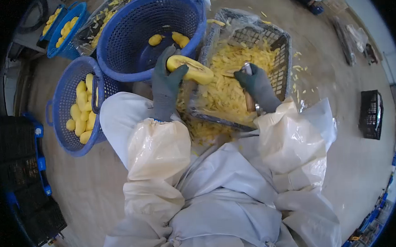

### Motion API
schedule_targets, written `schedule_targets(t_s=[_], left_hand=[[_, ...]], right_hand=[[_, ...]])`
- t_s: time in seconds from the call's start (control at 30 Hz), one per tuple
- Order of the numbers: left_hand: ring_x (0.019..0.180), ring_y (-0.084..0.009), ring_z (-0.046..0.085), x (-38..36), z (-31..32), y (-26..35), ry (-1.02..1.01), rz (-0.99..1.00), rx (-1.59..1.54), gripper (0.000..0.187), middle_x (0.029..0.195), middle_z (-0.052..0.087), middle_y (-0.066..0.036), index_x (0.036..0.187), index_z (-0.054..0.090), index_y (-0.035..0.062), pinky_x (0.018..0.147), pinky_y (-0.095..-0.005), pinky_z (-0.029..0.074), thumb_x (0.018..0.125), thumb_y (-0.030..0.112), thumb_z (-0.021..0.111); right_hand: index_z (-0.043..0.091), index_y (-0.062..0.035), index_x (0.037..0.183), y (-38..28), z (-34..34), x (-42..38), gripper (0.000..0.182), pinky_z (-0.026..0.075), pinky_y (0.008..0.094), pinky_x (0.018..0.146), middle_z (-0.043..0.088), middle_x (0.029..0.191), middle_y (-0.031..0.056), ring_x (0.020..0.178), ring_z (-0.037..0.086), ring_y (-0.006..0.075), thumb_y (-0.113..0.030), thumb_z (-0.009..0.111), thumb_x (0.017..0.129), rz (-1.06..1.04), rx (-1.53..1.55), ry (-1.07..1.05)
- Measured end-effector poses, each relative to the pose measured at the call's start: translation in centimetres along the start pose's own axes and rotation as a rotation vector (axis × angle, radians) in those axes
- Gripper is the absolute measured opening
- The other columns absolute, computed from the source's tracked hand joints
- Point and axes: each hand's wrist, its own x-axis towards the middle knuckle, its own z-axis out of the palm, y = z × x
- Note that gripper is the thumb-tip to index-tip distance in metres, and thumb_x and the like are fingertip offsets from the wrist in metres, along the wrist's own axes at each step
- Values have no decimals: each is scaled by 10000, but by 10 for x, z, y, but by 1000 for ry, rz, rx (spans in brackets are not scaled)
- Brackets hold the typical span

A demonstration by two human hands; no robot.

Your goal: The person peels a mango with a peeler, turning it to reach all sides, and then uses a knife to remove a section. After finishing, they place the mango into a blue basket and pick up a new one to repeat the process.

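My left hand [166, 80], in a grey-green glove, is closed around a large oval yellow fruit [190, 69] that looks like a peeled mango. A long brownish streak runs along its upper face. My right hand [257, 83], gloved too, grips a knife [250, 102] with a brown handle and metal fittings. Its blade points left toward the fruit and is hard to make out. Beneath both hands stands a black crate [285, 58], lined with clear plastic and heaped with yellow peelings [225, 97].
A large blue basket [113, 47] holds a few yellow fruits [155, 40]. Left of it, a smaller blue basket [56, 117] contains several peeled ones [83, 109]. Blue tubs [81, 15] stand farther back. Scraps litter the floor by the crate; a black basket [370, 114] sits right.
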Motion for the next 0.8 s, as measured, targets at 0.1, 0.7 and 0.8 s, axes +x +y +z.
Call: schedule_targets(t_s=[0.1, 0.7, 0.8], left_hand=[[1139, -230, 536, -2, 4, 1, -14, 33, 39, 570, 1275, 531, -176, 1282, 476, -61, 977, -323, 431, 759, 33, 684], [1090, -205, 543, -6, 31, 8, -36, 2, 72, 479, 1173, 573, -135, 1232, 520, -25, 976, -347, 416, 773, 33, 645], [1108, -251, 545, 0, 32, -9, -77, 14, 56, 609, 1206, 561, -142, 1311, 485, 14, 989, -382, 413, 753, 121, 703]], right_hand=[[617, -18, 886, 26, -20, 13, 255, 464, 339, 603, 613, 713, 101, 638, 595, 211, -245, 679, 786, 29, -207, 155], [615, -131, 1133, 116, -1, 123, 359, 488, 423, 821, 608, 1061, 184, 951, 616, 354, -265, 616, 800, 1, -812, -26], [552, -109, 1232, 137, 5, 155, 416, 463, 436, 917, 519, 1229, 187, 1063, 566, 373, -246, 598, 841, 65, -766, -134]])
